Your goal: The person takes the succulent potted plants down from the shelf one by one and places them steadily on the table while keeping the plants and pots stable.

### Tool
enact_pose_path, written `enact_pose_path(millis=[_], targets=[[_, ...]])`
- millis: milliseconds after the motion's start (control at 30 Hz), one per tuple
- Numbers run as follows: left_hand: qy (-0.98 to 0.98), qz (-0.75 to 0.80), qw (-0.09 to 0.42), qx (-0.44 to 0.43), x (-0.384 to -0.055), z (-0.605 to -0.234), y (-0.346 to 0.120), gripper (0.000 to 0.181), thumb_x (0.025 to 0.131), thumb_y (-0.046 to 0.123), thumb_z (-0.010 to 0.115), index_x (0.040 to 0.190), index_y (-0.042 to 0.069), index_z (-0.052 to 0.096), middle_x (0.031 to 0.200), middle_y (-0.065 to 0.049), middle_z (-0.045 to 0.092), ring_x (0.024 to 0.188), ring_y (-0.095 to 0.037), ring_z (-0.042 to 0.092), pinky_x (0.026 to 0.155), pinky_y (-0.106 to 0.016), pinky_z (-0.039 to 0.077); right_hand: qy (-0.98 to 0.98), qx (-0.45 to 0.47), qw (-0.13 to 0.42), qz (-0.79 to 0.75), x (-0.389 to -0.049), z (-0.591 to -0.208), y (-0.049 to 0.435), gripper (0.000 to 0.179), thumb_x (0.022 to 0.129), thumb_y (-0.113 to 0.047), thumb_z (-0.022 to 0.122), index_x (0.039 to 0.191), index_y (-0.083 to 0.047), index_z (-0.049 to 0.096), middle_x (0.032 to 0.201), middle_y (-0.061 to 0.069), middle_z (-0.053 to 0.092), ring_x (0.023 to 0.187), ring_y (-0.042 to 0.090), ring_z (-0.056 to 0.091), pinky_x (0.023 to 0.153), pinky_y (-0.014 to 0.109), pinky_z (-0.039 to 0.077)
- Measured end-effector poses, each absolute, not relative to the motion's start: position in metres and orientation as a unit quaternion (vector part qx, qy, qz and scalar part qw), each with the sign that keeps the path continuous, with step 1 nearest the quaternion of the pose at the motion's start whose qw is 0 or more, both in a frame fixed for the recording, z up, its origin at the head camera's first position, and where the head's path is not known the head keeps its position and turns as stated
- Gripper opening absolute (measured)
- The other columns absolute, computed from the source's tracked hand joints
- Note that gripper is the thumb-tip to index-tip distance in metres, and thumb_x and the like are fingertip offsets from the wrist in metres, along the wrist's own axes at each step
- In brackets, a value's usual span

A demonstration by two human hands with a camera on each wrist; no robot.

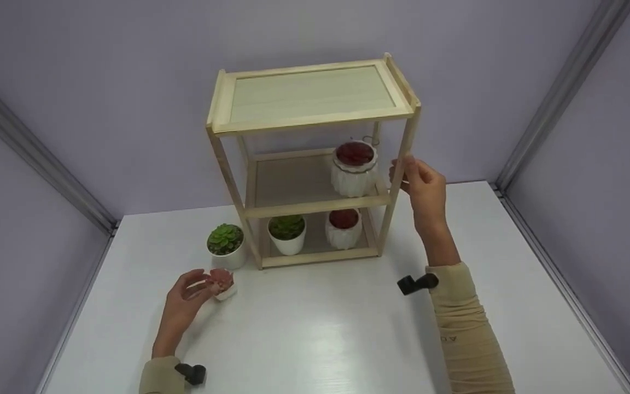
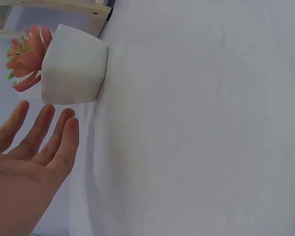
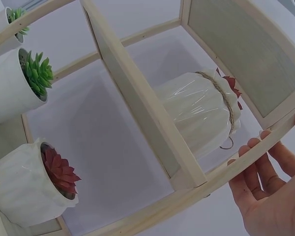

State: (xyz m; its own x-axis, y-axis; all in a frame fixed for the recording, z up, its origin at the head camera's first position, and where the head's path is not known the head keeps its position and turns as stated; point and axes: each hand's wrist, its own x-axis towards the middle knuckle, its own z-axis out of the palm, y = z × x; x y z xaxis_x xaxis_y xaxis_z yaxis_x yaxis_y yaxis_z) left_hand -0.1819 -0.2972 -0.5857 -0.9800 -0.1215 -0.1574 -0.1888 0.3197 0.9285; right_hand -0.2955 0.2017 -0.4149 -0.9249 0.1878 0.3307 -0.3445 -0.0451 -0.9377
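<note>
My left hand point(image 1: 182, 300) reaches around a small pink succulent point(image 1: 221, 278) in a white pot on the table. In the left wrist view its fingers are spread, with fingertips right beside the white pot point(image 2: 74, 66). My right hand point(image 1: 425, 189) grips the right front post of a wooden shelf point(image 1: 309, 207), thumb on one side and fingers round the other, as the right wrist view also shows. On the middle tier stands a white fluted pot point(image 1: 352, 179) with a red succulent and twine round its neck. The bottom tier holds a green succulent point(image 1: 287, 225) and a red succulent point(image 1: 344, 220), both in white pots.
Left of the shelf, beside its front leg, a green succulent point(image 1: 226, 239) in a white pot stands on the white table point(image 1: 315, 328). The shelf's top panel point(image 1: 312, 94) is bare. Pale walls point(image 1: 129, 137) with metal corner strips enclose the table.
</note>
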Motion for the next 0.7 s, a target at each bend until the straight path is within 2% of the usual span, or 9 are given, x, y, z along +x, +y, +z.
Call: enact_pose_path(millis=[200,333,467,700], targets=[[0.815,0.572,0.014,-0.092,-0.180,-0.574,-0.296,0.075,0.096,0.046,0.076,0.156,0.013,0.045,0.159,-0.009,0.048,0.146,-0.026,0.051,0.099,-0.010,0.050,-0.659,0.049,0.191,0.726,-0.295,-0.414,0.202,0.042,0.107,-0.036,0.063,0.107,0.004,0.076,0.098,0.001,0.078,0.100,0.017,0.076,0.096,0.031,0.063],[0.818,0.569,0.005,-0.089,-0.180,-0.566,-0.293,0.072,0.097,0.046,0.075,0.155,0.012,0.047,0.159,-0.009,0.049,0.144,-0.023,0.052,0.100,-0.011,0.049,-0.667,0.032,0.191,0.719,-0.293,-0.414,0.201,0.043,0.105,-0.038,0.066,0.107,0.004,0.075,0.101,0.002,0.078,0.102,0.018,0.074,0.095,0.030,0.063],[0.825,0.558,-0.003,-0.090,-0.180,-0.557,-0.291,0.070,0.097,0.049,0.073,0.153,0.013,0.051,0.159,-0.008,0.050,0.145,-0.023,0.052,0.102,-0.013,0.049,-0.679,0.011,0.202,0.706,-0.290,-0.413,0.200,0.039,0.103,-0.039,0.069,0.113,-0.002,0.075,0.103,0.000,0.076,0.103,0.018,0.072,0.092,0.027,0.062],[0.823,0.562,-0.036,-0.073,-0.180,-0.541,-0.287,0.062,0.099,0.043,0.073,0.151,0.014,0.055,0.157,-0.008,0.052,0.146,-0.025,0.052,0.097,-0.004,0.047,-0.686,-0.003,0.234,0.688,-0.281,-0.409,0.198,0.041,0.100,-0.037,0.073,0.126,-0.005,0.069,0.112,-0.001,0.068,0.103,0.017,0.069,0.089,0.026,0.060]])
